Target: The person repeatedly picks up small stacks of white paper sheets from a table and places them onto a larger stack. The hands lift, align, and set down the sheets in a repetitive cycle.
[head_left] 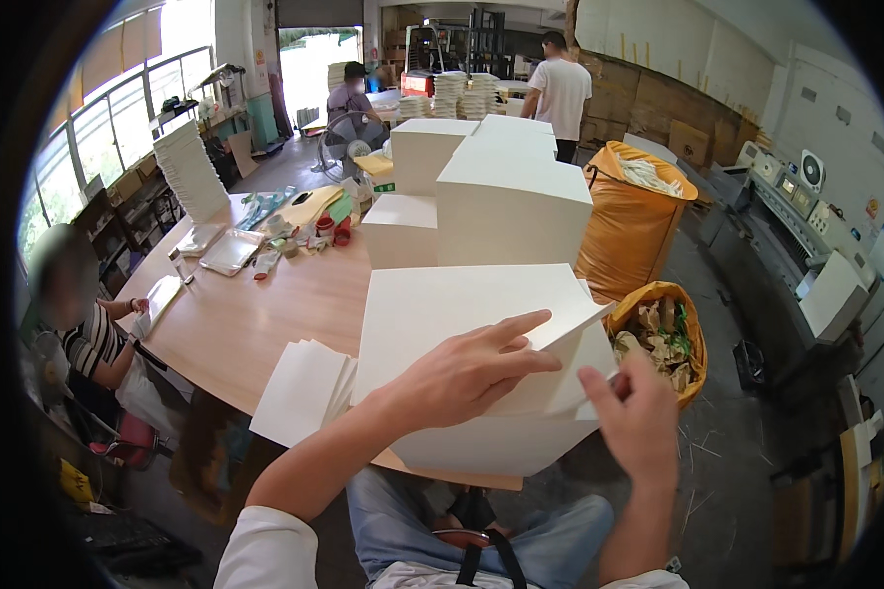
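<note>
A tall stack of white paper sheets [462,304] stands at the table's front edge, right before me. My left hand [471,378] lies over its top with the fingers stretched out and apart, next to a few sheets whose right edge is lifted and bent up. At the stack's right side my right hand [638,417] is closed, thumb and fingers pinching the edge of the paper sheets. How many sheets it pinches is hidden. A smaller fanned pile of white sheets [300,388] lies just left of the stack.
Taller white paper stacks [511,211] rise behind. Orange sacks of scraps [627,221] stand at the right, near a grey machine [805,211]. Tape rolls and plastic bags [231,250] lie on the wooden table [265,309]. A person [88,324] sits at left; others are farther back.
</note>
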### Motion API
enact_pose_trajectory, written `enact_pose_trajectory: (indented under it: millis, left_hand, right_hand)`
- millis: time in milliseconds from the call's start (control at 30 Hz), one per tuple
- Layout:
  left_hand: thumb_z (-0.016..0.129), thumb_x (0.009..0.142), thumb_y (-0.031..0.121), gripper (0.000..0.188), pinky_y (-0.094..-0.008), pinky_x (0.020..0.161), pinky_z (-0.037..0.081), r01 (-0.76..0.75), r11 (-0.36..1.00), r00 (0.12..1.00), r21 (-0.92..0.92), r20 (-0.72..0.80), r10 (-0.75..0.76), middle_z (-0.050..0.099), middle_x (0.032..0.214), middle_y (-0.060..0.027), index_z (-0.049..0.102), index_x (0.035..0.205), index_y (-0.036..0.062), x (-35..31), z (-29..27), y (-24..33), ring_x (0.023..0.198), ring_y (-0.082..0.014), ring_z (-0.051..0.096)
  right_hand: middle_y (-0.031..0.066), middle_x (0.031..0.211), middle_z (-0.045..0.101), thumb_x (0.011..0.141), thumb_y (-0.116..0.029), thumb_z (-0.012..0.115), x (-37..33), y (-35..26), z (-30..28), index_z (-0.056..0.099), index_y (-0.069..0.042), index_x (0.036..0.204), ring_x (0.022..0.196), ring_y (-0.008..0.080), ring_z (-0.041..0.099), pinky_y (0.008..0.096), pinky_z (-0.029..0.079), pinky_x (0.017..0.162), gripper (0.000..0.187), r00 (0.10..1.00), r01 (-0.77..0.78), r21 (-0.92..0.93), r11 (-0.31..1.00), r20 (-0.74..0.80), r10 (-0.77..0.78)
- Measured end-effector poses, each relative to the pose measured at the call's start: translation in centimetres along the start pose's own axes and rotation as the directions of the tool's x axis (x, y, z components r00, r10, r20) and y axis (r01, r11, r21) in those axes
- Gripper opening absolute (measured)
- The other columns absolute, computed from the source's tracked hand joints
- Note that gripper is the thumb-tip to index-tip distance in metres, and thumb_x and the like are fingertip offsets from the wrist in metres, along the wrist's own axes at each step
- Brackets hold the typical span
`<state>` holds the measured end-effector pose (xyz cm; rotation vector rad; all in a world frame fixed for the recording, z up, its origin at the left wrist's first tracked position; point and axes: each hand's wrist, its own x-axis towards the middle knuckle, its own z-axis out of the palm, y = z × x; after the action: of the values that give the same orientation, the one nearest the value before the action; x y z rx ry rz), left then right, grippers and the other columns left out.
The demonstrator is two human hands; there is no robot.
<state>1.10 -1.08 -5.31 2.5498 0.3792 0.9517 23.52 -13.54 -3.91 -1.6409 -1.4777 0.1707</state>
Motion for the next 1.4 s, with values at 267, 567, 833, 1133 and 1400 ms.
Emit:
enact_pose_trajectory:
  millis: [267,567,833,1133,1400]
  left_hand:
    - [0.076,0.102,0.014,0.023,-0.0453,0.098,0.062,0.068,0.995,0.997,-0.066,0.051,-0.065,0.061,0.159,-0.0184,0.079,0.125,0.019,0.3,-0.2,-0.1,0.123,-0.0362,0.074]
    - [0.094,0.087,0.036,0.044,-0.0452,0.103,0.061,0.031,0.997,0.999,-0.073,0.043,-0.028,0.065,0.153,-0.019,0.078,0.127,0.0256,0.2,-0.4,0.0,0.127,-0.0372,0.071]
    - [0.092,0.088,0.02,0.054,-0.0455,0.108,0.059,0.061,0.988,0.996,-0.141,0.073,-0.052,0.066,0.154,-0.0165,0.077,0.141,0.0233,0.2,-0.6,-0.3,0.131,-0.0353,0.071]
    - [0.074,0.105,0.025,0.062,-0.0471,0.111,0.054,0.008,0.999,0.992,0.037,0.128,-0.012,0.06,0.162,-0.0155,0.056,0.164,0.0206,0.4,-0.7,-0.6,0.132,-0.0375,0.068]
    - [0.076,0.104,0.026,0.066,-0.0478,0.11,0.054,0.106,0.992,0.989,-0.062,0.108,-0.099,0.059,0.16,-0.02,0.053,0.166,0.0203,0.6,-0.9,0.4,0.131,-0.0391,0.068]
  right_hand:
    - [-0.0051,0.065,0.05,0.111,-0.021,0.069,1.0,1.4,2.7,0.047,-0.013,0.075,0.057,0.0036,0.052,0.0224,0.04,0.05,0.044,0.982,-0.102,0.673,0.732,-0.05,0.182]
    - [-0.0014,0.063,0.054,0.11,-0.024,0.066,1.1,1.6,2.1,0.049,-0.014,0.073,0.052,0.009,0.057,0.0237,0.037,0.048,0.042,0.956,-0.223,0.854,0.47,0.098,0.276]
    - [-0.0015,0.063,0.055,0.112,-0.036,0.071,0.8,2.3,2.3,0.049,-0.013,0.071,0.05,0.0092,0.056,0.0236,0.036,0.045,0.051,0.954,-0.173,0.917,0.36,0.065,0.293]
    - [-0.0012,0.062,0.05,0.114,-0.058,0.059,1.1,3.6,3.1,0.049,-0.013,0.076,0.049,0.0102,0.052,0.024,0.036,0.045,0.059,0.99,-0.078,0.834,0.546,-0.001,0.144]
    - [-0.0007,0.058,0.049,0.114,-0.057,0.059,0.8,2.9,3.1,0.049,-0.014,0.073,0.045,0.0133,0.05,0.0274,0.032,0.04,0.061,0.956,-0.127,0.941,0.315,0.031,0.292]
